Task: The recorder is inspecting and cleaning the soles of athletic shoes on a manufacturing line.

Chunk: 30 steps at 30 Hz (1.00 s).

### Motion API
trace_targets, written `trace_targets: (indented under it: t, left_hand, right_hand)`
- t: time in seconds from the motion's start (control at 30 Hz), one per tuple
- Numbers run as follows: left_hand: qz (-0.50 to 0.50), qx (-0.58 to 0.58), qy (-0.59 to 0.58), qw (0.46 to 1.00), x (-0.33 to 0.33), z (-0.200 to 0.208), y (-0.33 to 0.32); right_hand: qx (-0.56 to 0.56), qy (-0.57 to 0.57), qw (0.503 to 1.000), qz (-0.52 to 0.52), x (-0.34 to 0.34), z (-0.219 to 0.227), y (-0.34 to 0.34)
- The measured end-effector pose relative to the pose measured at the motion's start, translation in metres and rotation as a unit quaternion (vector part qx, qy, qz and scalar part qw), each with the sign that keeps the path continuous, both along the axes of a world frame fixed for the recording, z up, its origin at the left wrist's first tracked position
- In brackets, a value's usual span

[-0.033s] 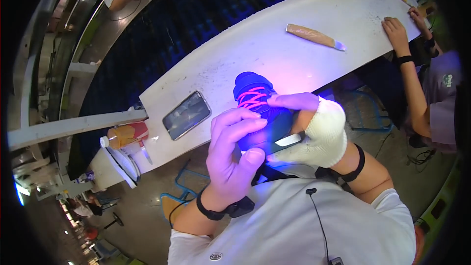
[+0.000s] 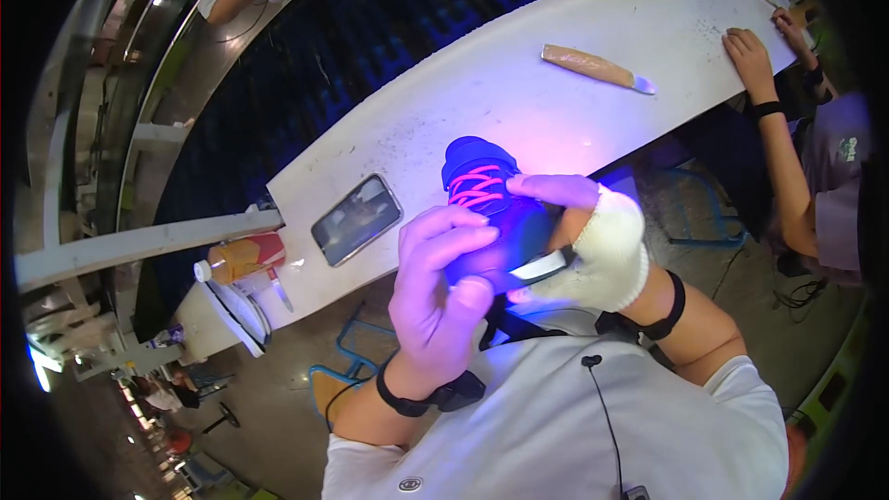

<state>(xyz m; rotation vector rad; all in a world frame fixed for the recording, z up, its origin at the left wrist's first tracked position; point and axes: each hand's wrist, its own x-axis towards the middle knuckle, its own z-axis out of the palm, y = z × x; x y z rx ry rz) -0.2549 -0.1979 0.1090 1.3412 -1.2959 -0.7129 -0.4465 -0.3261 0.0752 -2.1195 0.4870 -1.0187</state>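
Note:
A dark shoe (image 2: 525,227) with bright pink laces is held up in front of my chest, its collar pointing away from me. My left hand (image 2: 437,292) is bare and curls round the toe end, fingertips on the upper and thumb on the near side. My right hand (image 2: 593,245) wears a white glove that leaves the fingertips uncovered. It grips the shoe's right side, the thumb lying beside the laces and the other fingers partly hidden underneath. Part of the white sole (image 2: 540,267) shows between the hands. Violet light falls over the shoe and my fingers.
On the white bench (image 2: 444,93) lie a phone (image 2: 357,219) and a wrapped-handle blade (image 2: 593,67). Further left are a bottle (image 2: 243,257), a knife (image 2: 280,291) and shoe-sole-shaped pieces (image 2: 237,318). A co-worker's hands (image 2: 752,65) rest at the far right. Blue-framed stools (image 2: 356,352) stand below.
The shoe tilts very slightly, and a little more of its sole edge shows. Both hands keep their hold on it; the whole view shifts slightly.

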Motion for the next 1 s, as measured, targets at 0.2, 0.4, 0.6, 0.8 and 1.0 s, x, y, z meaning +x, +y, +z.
trace_targets:
  t: [0.2,0.4,0.6,0.8,1.0]
  left_hand:
    - [0.001,0.027,0.091,0.995,0.018,0.030,-0.004]
    - [-0.065,0.058,-0.162,0.983,0.048,0.027,-0.005]
    - [-0.032,0.063,-0.135,0.988,0.044,0.017,0.006]
    - [-0.005,0.066,-0.093,0.993,0.051,0.005,0.027]
    - [0.006,0.082,-0.021,0.996,0.073,-0.009,0.052]
  right_hand:
    - [-0.069,-0.043,0.996,0.022,0.025,-0.044,-0.006]
    - [-0.124,-0.035,0.990,0.051,0.032,-0.049,-0.010]
    - [-0.156,-0.036,0.986,0.051,0.036,-0.046,-0.011]
    - [-0.089,0.022,0.993,0.068,0.038,-0.042,-0.009]
    - [-0.070,-0.039,0.993,0.090,0.058,-0.073,-0.011]
